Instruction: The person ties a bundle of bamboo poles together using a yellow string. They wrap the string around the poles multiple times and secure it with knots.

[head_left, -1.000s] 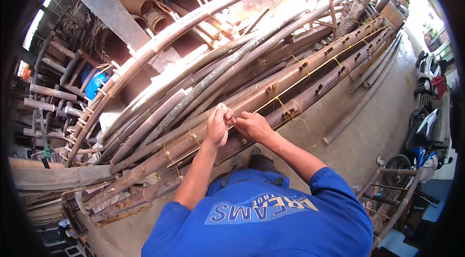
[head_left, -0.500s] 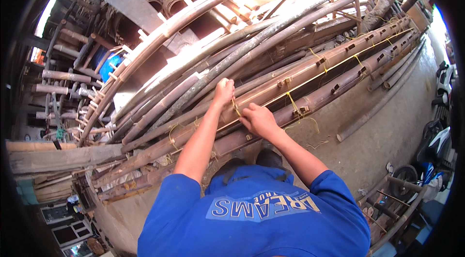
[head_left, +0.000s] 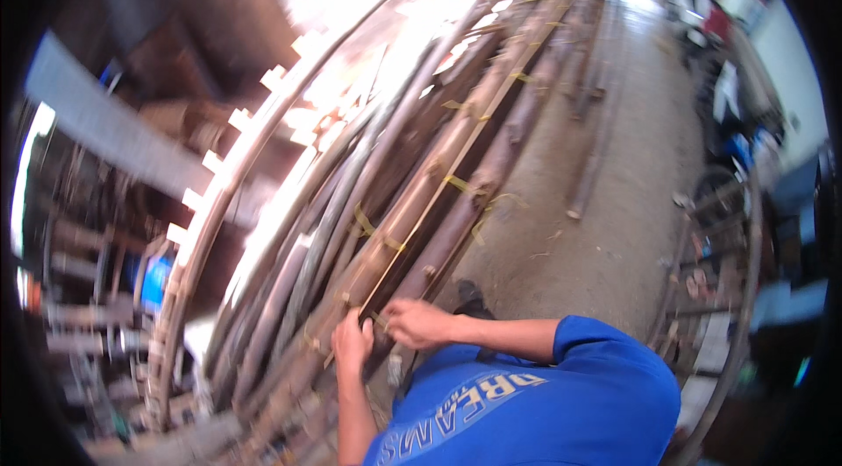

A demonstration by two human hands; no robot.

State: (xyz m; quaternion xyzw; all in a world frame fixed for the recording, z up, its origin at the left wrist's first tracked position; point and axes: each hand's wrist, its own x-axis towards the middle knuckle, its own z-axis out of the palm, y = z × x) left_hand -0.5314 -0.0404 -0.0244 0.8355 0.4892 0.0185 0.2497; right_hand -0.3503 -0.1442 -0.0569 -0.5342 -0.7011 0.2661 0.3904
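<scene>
My left hand [head_left: 353, 340] is closed over a long bamboo pole [head_left: 417, 178], at a thin yellow tie strip [head_left: 379, 320]. Just to its right, my right hand [head_left: 418, 323] pinches the same strip with bent fingers. The strip runs through the small gap between the hands; motion blur hides its ends. A second bamboo pole [head_left: 449, 225] lies alongside on the right, with a dark gap between the two. Further up, more yellow ties [head_left: 460, 183] cross from pole to pole, some with loose tails.
More poles [head_left: 331, 218] lie stacked to the left, beside a curved bamboo rail [head_left: 230, 178] with short pegs. Loose poles [head_left: 596, 150] rest on the concrete floor [head_left: 554, 264]. At right stands a bamboo ladder-like frame [head_left: 745, 264], with motorbikes [head_left: 735, 137] beyond it.
My view has swung to the right, so the poles now run more steeply up the picture. Both hands sit lower and farther left in it, still close together at the strip.
</scene>
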